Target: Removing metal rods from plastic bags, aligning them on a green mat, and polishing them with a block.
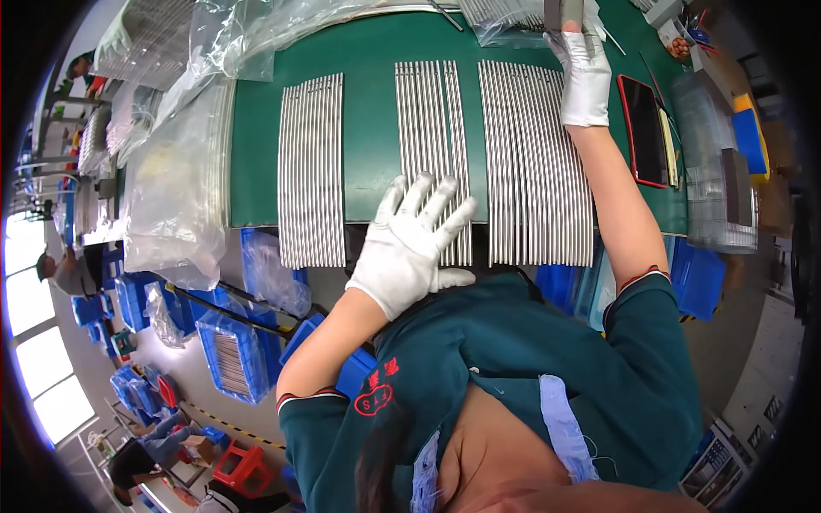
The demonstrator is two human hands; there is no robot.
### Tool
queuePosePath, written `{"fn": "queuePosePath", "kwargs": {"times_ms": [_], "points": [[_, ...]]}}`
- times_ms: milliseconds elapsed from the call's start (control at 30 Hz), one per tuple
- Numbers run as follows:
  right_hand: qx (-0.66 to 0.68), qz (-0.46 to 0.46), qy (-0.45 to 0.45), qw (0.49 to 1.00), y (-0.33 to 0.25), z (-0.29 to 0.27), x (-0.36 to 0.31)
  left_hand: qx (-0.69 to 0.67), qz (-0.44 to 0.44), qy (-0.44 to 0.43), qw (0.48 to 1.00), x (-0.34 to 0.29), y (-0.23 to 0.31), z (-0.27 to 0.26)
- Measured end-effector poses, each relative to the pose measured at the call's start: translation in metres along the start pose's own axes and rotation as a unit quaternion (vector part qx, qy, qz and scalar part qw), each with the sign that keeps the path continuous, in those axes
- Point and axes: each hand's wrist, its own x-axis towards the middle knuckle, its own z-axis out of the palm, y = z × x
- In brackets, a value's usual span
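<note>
My left hand (410, 244), in a white glove, lies with fingers spread over the near part of the middle row of thin metal rods (419, 120). A narrow gap splits that row near its right side. Stretched to the far right, my right hand (587, 81), also gloved, is closed around a grey block (563, 14) at the picture's top edge; part of the block is cut off. Another row of rods (311, 171) lies to the left. A wider row (534, 171) lies to the right, below my right hand. The rods' near ends overhang the table edge.
The green table (368, 171) carries a phone in a red case (641, 128) at right and plastic-wrapped bundles (175, 188) at left. Clear plastic boxes (714, 171) stand at the right edge. Blue crates (227, 350) sit below on the left. Other people are in the left background.
</note>
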Motion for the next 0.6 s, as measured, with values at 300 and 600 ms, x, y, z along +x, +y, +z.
{"fn": "queuePosePath", "kwargs": {"times_ms": [300,600], "points": [[0.071,0.032,0.009,0.997,-0.003,0.005,-0.002,-0.081,0.134,0.082,0.984,0.024,0.023,0.011],[-0.011,0.013,0.005,1.0,-0.002,0.001,-0.001,0.139,-0.179,0.084,0.97,-0.065,-0.046,-0.02]]}}
